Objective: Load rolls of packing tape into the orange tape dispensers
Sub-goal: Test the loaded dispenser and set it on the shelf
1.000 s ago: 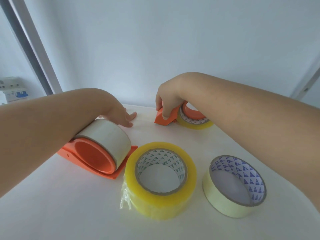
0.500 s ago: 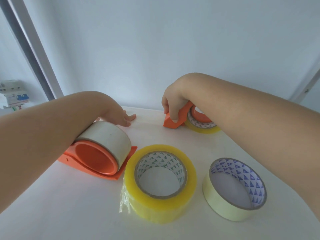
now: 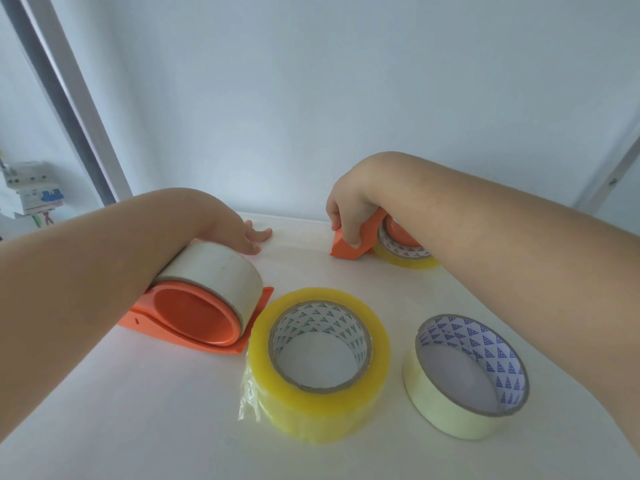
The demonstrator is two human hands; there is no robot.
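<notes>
An orange dispenser lies on the white table at the left, with a whitish tape roll seated on its hub. Beyond it my left hand lies flat on the table, fingers straight. At the back right my right hand grips the front of a second orange dispenser, which carries a thin yellow roll. A thick yellow roll and a pale yellow roll lie loose on the table in front.
A white wall closes the back of the table. A grey post rises at the left, with a breaker box behind it. A loose flap of clear tape hangs off the thick yellow roll.
My right hand has slid the far dispenser and its roll a little to the right. My left hand stays flat on the table.
</notes>
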